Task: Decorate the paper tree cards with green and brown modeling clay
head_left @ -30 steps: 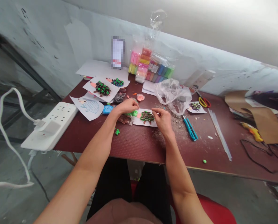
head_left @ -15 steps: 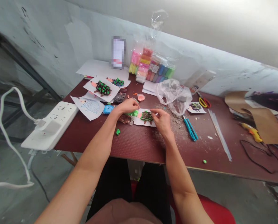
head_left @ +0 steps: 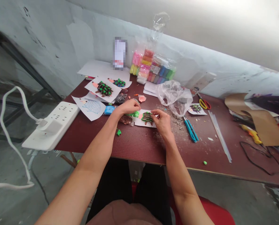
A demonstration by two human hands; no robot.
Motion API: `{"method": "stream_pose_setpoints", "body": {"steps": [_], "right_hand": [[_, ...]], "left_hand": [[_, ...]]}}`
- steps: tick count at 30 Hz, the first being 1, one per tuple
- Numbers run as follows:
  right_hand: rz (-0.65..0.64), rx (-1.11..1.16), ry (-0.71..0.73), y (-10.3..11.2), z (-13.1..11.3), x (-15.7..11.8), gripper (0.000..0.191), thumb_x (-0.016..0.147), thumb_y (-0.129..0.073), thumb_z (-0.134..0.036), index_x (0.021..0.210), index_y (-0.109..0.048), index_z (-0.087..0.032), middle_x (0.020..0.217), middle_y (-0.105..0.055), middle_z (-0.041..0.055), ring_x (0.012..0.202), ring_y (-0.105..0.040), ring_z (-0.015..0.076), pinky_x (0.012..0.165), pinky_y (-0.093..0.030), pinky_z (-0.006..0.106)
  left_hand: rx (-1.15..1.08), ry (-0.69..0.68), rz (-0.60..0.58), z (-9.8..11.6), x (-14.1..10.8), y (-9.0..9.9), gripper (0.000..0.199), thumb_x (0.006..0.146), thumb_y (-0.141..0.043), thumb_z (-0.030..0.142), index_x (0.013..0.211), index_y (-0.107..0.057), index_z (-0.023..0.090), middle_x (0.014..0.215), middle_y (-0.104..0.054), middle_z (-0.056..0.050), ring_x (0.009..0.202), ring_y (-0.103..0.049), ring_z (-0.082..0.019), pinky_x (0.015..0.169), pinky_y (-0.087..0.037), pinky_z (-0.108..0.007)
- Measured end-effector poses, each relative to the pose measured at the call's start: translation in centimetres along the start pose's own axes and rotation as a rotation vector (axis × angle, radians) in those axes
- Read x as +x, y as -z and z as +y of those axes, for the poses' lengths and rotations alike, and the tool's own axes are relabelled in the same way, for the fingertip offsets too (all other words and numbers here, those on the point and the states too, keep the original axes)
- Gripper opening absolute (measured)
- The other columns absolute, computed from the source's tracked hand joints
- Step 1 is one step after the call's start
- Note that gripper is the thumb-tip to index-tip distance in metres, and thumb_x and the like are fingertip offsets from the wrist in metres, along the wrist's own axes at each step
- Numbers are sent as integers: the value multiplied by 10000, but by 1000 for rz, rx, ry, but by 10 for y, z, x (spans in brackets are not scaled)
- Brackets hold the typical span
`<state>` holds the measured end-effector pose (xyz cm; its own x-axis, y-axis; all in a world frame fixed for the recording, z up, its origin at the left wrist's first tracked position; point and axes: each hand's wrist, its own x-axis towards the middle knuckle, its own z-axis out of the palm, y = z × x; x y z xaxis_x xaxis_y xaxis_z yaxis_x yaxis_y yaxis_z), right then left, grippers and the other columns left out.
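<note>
Head view, and from where I stand the packing catches the eye first. Against the wall lean two clear plastic packs of modelling clay: a taller one [head_left: 144,67] with pink, yellow, red, orange and white blocks, and a wider one [head_left: 161,73] with blue, green and duller blocks. In front of them slumps a crumpled, see-through plastic bag [head_left: 171,93]; I can't make out what, if anything, it holds. Small wrapped pieces lie nearer: a bright blue packet [head_left: 109,109], a dark packet [head_left: 121,98] and a peach-coloured lump of clay [head_left: 141,98].

Between the two hands, on the dark red tabletop [head_left: 134,143], lies a small white paper card [head_left: 139,123] bearing a hedgehog [head_left: 147,117] with a pink face, brown stick spines and green clay. The left hand [head_left: 130,107], fingers curled, is just beyond its left end, over bright green clay [head_left: 134,114] and a crinkled clear wrapper [head_left: 131,122]; whether it grips anything I can't tell. The right hand [head_left: 163,120] overlaps the card's right end, thumb and fingertips drawn close together at the spines; what they pinch, if anything, is too small to see.
</note>
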<state>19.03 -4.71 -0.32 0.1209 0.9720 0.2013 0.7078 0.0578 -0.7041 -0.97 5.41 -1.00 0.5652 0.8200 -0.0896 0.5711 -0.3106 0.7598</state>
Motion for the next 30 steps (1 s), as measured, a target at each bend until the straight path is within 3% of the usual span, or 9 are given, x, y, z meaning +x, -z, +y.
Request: {"method": "stream_pose_setpoints", "body": {"steps": [8,22,30], "right_hand": [[13,-93,86,-2,3,1,133,836,-636,-242,822,-764,-209,854,-696,56,764,-601,192,736,-421,312],[-22,-120,76,-7,10,2,153,867,-632,-258,859,-781,-228,865,-687,52,763,-608,188,733,-437,310],[-31,-143,70,-8,8,2,153,872,-632,-242,862,-782,-222,861,-686,49,760,-603,184,732,-424,304]], "left_hand": [[-25,0,5,-1,0,-1,266,725,-562,212,812,-798,124,797,-762,-44,805,-674,-188,733,-492,-237],[-8,4,9,2,-1,0,274,744,-549,198,830,-803,144,892,-786,-51,870,-697,-196,805,-513,-246],[-17,5,23,1,-1,-1,262,720,-564,212,802,-799,131,829,-770,-54,848,-693,-213,784,-527,-255]]}}
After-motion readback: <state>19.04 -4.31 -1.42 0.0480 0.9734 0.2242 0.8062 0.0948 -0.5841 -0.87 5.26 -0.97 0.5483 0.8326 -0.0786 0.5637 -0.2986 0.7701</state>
